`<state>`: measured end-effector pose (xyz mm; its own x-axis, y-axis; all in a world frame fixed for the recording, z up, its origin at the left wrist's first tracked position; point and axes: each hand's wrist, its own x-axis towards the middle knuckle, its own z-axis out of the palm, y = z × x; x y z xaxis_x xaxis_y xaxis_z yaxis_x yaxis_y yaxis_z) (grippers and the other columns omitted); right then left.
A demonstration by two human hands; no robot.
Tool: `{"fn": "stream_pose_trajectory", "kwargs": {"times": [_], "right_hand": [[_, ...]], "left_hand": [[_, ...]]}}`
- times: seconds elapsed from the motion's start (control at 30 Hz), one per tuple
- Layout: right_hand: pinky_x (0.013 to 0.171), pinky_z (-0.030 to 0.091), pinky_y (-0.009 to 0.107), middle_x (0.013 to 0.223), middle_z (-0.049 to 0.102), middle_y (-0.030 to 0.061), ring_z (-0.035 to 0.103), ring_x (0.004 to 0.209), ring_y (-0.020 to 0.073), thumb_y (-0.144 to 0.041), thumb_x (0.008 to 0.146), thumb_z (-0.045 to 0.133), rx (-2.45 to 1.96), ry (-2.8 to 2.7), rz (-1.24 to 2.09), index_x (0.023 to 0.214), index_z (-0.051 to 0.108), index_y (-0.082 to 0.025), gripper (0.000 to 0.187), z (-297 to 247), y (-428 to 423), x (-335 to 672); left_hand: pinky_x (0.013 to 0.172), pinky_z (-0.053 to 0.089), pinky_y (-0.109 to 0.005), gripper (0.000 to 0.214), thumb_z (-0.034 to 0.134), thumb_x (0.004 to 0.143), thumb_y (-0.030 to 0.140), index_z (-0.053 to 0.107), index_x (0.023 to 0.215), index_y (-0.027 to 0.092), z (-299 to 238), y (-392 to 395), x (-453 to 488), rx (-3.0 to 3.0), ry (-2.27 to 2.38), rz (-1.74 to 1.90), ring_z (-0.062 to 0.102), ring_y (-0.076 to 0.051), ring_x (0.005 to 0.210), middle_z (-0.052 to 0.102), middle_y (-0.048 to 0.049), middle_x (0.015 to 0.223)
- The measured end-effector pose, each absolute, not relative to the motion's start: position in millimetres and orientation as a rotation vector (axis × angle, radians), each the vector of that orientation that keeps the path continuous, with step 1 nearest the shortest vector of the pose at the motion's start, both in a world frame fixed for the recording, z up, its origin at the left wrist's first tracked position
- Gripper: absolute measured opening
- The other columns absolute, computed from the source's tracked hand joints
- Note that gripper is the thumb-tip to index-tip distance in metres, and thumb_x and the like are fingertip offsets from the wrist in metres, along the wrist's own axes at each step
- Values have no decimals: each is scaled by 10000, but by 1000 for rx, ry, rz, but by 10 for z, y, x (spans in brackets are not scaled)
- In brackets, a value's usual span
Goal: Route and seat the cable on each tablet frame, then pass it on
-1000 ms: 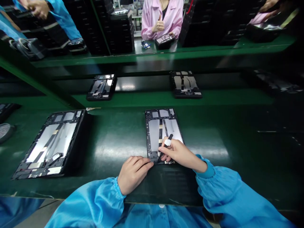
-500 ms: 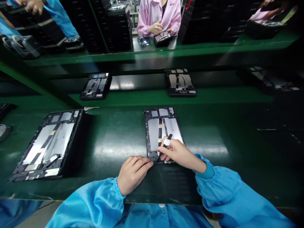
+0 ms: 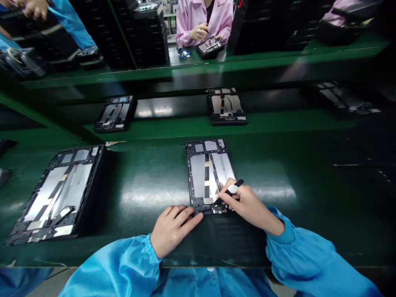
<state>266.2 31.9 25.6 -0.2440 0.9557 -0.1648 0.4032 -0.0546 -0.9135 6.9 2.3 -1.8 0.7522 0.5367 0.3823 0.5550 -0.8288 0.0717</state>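
Note:
An opened tablet [image 3: 198, 165] lies in front of me, its inner side up, with silver plates and dark flat cables showing. My left hand [image 3: 175, 229] rests at its near left corner, palm down, fingers stretched out and fingertips touching the edge. My right hand [image 3: 243, 204] pinches a pair of black tweezers [image 3: 239, 183] with a white wrap [image 3: 232, 189] around them. The tweezers slant down to the left, tips at the tablet's near end by the small circuit parts [image 3: 219, 209]. Whether the tips grip anything is too small to tell.
Opened tablets lie in a stack [image 3: 58, 192] at the left. Behind the green bench [image 3: 142, 173], more tablets [image 3: 227, 106] [image 3: 115, 113] sit on a dark strip. Across it, a person in pink [image 3: 202, 24] handles another device [image 3: 210, 47] between tall black stacks [image 3: 148, 37].
My right hand has shifted right, and the tweezers now lean more to the right with their tips farther along the near end. My left hand stays at the corner. The back tablets have slid left.

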Motion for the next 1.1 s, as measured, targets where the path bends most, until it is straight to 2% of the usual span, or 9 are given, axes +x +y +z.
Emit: {"fn": "stream_pose_trajectory", "kwargs": {"times": [0.2,0.4,0.53,0.87,1.0,1.1], "right_hand": [[509,414,250,739,590,5,565,584,141,-344,940,536,-1421,-1754,1230,793,610,-196,222,247,261,2682],[560,460,261,725,612,11,632,652,172,-364,928,549,-1417,-1651,1290,781,591,-193,229,164,263,2683],[571,467,263,722,616,10,642,659,175,-362,924,555,-1429,-1655,1271,776,592,-193,227,155,260,2680],[571,459,259,735,625,10,632,647,164,-343,939,538,-1424,-1701,1215,773,600,-193,232,177,256,2667],[544,437,258,702,609,8,616,633,166,-330,936,539,-1412,-1740,1148,736,593,-198,246,182,252,2659],[552,446,269,673,592,5,598,611,166,-326,920,565,-1376,-1661,1032,690,569,-205,260,113,243,2689]], "left_hand": [[790,458,-315,314,415,1002,110,596,1240,204,-51,42,67,-2916,-930,-656,565,-208,1000,628,-79,1115],[788,484,-311,308,480,977,123,593,1239,236,-101,17,81,-2895,-997,-675,581,-207,992,604,-87,1143],[788,498,-316,390,422,981,100,553,1313,257,-105,8,90,-2869,-980,-544,584,-209,989,598,-94,1145],[770,519,-332,404,423,972,115,540,1333,252,-88,-21,147,-2842,-1015,-461,593,-219,968,587,-111,1147],[767,531,-358,464,431,951,102,513,1363,298,-66,-17,232,-2856,-1079,-403,590,-252,1020,565,-125,1202],[823,539,-371,433,432,959,102,518,1352,263,-61,38,193,-2941,-1036,-476,576,-247,1074,551,-122,1284]]}}
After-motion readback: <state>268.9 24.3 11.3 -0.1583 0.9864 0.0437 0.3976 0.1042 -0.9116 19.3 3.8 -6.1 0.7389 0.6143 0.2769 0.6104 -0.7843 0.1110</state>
